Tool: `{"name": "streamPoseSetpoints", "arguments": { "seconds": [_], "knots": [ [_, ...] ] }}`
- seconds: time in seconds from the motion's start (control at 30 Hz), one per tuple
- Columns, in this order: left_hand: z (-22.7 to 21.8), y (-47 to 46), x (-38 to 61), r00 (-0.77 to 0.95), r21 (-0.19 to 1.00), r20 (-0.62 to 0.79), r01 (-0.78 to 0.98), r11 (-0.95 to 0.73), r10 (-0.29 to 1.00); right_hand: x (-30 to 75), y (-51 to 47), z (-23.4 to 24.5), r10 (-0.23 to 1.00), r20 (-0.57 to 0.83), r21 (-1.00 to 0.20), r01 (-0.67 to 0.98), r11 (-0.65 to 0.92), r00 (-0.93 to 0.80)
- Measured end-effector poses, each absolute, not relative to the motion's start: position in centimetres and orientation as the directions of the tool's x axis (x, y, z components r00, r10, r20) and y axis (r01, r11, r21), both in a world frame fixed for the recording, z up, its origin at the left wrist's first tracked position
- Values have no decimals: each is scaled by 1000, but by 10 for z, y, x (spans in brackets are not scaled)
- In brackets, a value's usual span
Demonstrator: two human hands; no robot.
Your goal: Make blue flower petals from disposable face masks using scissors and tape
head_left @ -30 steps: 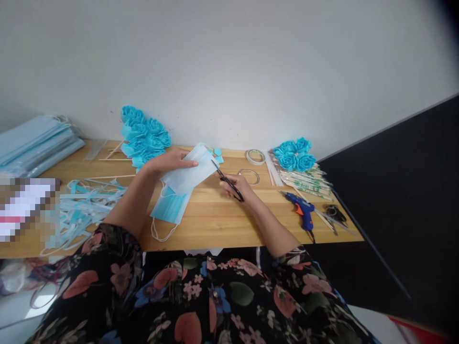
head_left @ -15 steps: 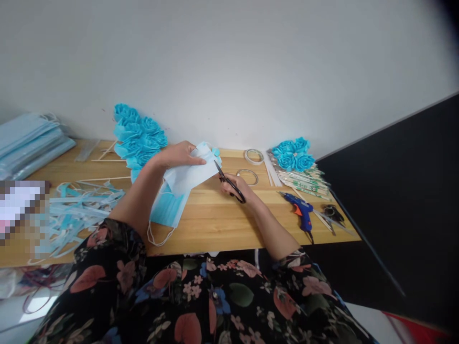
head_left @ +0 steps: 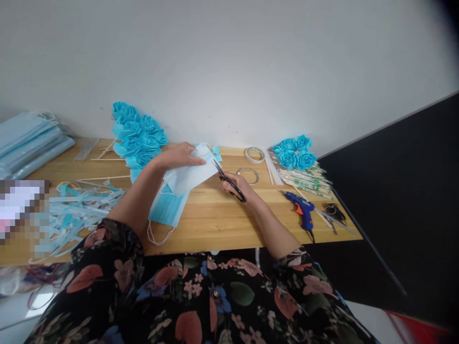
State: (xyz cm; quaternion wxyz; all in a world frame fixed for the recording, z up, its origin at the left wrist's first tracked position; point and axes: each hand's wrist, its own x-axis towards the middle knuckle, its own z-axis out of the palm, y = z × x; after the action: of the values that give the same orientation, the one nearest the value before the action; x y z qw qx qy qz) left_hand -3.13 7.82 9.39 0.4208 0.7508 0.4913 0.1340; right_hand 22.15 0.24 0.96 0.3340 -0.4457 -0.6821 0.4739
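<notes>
My left hand (head_left: 184, 156) is closed on a pale face mask (head_left: 190, 176), its thumb lying across the white side. In my right hand (head_left: 234, 185) is a pair of black-handled scissors (head_left: 228, 179), the blades pointing up and left at the mask's right edge. Whether the blades touch the material I cannot tell. Beneath the held piece lies a blue face mask (head_left: 169, 209) with its ear loop toward me. A small blue scrap (head_left: 216, 150) shows just beyond the held mask.
Blue fabric roses (head_left: 138, 136) stand at the back left, and another bunch (head_left: 294, 153) rests on wrapped sticks (head_left: 309, 180). A glue gun (head_left: 301, 208), tape roll (head_left: 255, 155) and wire ring (head_left: 248, 176) lie rightward. Cut strips (head_left: 81, 212) and stacked masks (head_left: 32, 141) occupy the left.
Both hands, the mask and the scissors stay almost in place. The view has shifted very slightly.
</notes>
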Motion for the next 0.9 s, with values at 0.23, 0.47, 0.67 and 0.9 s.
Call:
{"name": "streamPoseSetpoints", "arguments": {
  "seconds": [0.23,0.47,0.67,0.9],
  "knots": [
    [89,77,-31,488,770,-199,614,-172,850,220,2,9,929,7,-946,298,126,-371],
    [89,77,-30,505,755,-197,625,-198,841,217,0,13,928,-6,-951,289,110,-374],
    [88,77,-30,496,743,-196,638,-202,846,218,1,11,925,7,-953,277,121,-381],
    [90,74,-26,491,717,-197,663,-217,848,219,3,8,921,-2,-944,305,127,-389]
  ]
}}
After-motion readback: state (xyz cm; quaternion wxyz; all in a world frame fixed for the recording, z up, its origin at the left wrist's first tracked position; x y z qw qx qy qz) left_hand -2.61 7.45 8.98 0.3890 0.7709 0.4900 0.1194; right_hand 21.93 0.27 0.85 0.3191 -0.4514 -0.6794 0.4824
